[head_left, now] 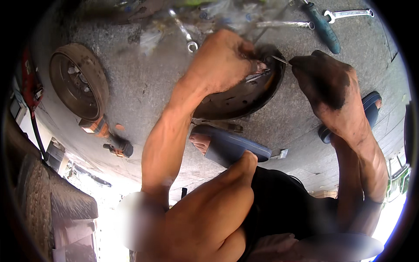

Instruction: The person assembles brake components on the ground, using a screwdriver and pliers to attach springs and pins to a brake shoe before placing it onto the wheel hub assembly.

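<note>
A round, dark, rimmed metal part (238, 108), like a brake backing plate, lies on the concrete ahead of me. Over its far left side, my left hand (222, 61) is closed, with a shiny bit of metal (257, 76) showing below its fingertips; what it grips is mostly hidden. My right hand (325, 81), blackened with grease, is closed at the right of the plate. From its fingertips a thin metal rod (279, 60) points left toward the plate's far edge. The rod's other end is inside the fist and cannot be seen.
A rusty brake drum (78, 81) stands tilted at the left, with an orange-and-black part (111, 139) nearby. Combination wrenches (349, 15) and a teal-handled screwdriver (325, 30) lie at the far side. My sandalled foot (227, 146) is just nearer than the plate.
</note>
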